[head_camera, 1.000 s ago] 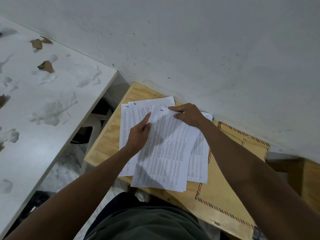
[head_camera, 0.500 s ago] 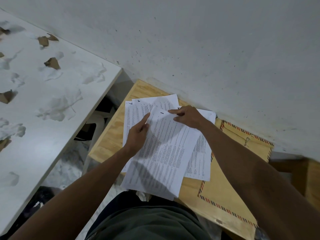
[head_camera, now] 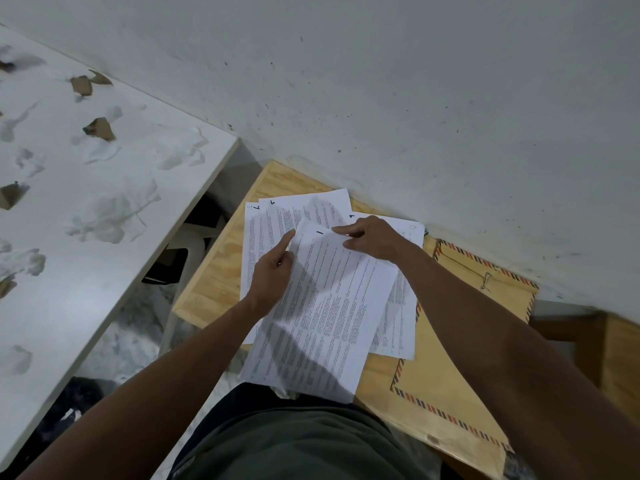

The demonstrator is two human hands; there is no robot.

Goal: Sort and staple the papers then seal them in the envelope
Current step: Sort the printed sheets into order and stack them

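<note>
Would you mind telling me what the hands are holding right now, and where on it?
The right hand pinches the top sheet at its far edge, by the handwritten number. The left hand holds its left edge.

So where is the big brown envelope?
In the head view, the envelope lies flat on the wooden table, on the right, partly under the papers and the person's right arm.
</note>
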